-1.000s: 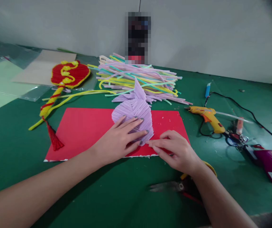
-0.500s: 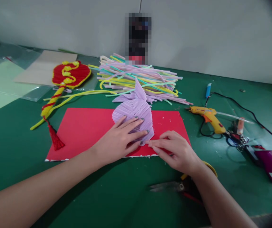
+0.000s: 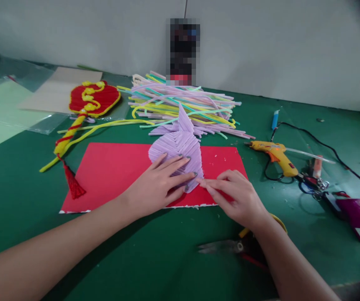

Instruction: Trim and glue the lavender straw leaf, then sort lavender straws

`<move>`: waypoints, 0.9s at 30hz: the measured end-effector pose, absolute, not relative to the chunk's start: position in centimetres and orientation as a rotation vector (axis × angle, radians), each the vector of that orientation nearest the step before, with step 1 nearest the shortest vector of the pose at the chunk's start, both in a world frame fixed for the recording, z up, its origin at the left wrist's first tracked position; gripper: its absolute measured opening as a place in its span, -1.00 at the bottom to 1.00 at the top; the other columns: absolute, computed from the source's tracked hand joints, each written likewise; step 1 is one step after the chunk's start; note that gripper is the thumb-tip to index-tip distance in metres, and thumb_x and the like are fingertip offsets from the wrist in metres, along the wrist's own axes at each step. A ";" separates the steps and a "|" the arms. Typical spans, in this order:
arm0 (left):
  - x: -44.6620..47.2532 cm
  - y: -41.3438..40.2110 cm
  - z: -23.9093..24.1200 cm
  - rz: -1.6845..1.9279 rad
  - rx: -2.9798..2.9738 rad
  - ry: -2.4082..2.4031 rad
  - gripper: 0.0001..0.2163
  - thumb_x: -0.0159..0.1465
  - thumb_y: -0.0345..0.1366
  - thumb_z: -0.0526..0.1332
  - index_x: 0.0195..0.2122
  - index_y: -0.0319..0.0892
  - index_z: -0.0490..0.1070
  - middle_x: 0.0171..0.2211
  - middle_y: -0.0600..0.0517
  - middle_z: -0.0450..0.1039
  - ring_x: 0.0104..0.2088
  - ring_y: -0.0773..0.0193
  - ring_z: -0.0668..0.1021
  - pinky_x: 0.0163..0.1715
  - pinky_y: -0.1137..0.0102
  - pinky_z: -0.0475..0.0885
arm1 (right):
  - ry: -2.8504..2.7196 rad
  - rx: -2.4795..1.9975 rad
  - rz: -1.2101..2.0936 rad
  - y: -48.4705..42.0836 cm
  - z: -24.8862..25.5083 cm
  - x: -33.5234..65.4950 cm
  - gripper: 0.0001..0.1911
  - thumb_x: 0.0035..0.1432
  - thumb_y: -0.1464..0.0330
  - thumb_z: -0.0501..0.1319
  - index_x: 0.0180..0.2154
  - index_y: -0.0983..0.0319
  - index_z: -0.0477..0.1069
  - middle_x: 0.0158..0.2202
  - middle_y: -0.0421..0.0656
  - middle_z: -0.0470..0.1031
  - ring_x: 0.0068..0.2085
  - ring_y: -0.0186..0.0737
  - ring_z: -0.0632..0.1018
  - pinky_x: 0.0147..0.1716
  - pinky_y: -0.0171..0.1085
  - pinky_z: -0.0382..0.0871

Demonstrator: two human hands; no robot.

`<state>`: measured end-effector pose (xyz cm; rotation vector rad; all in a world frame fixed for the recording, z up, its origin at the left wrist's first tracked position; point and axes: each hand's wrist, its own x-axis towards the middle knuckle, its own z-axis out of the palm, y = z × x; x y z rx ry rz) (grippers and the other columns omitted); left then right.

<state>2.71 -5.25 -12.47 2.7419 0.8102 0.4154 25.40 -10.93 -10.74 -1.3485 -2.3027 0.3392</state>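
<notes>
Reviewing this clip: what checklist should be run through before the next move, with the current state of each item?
1. Left hand lies flat on the purple woven piece, pinning it: ok.
2. The piece's lower part rests on the red card: ok.
3. Right hand fingertips meet the piece's near right corner: ok; whether they pinch or only press: cannot tell.
4. Glue gun lies to the right, apart from both hands: ok.
5. Scissors lie right beside the right forearm, partly hidden by it: not ok.
6. Whether the piece is bonded to the card: cannot tell.
</notes>
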 end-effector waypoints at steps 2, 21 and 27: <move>2.7 -5.2 -12.3 0.388 2.730 0.801 -0.64 0.34 -0.27 -0.05 0.14 -0.04 0.25 0.23 -0.02 0.14 0.23 0.15 0.18 0.21 0.10 -0.02 | -2.263 -1.378 0.375 -10.9 -10.7 25.4 -0.76 0.23 0.34 0.08 -0.16 0.16 0.50 -0.40 -0.14 0.52 -0.38 -0.29 0.45 -0.34 -0.26 0.31; 1.2 -3.0 -12.2 0.966 2.012 1.825 -0.63 0.22 -0.15 0.11 -0.01 -0.25 0.29 0.09 -0.22 0.23 0.13 0.03 0.28 0.11 0.11 0.16 | -1.766 -1.723 0.472 -9.7 -12.5 26.8 -0.68 0.22 0.19 0.01 -0.30 0.22 0.45 -0.32 -0.11 0.51 -0.34 -0.23 0.48 -0.34 -0.27 0.31; 1.2 -1.5 -12.5 0.728 1.913 1.881 -0.66 0.02 -0.10 0.30 -0.23 -0.15 0.39 0.17 -0.26 0.14 0.24 -0.09 0.10 0.14 -0.06 -0.07 | -1.827 -1.699 0.432 -9.1 -13.3 26.5 -0.66 0.22 0.19 -0.02 -0.28 0.22 0.45 -0.29 -0.11 0.51 -0.31 -0.23 0.47 -0.29 -0.25 0.31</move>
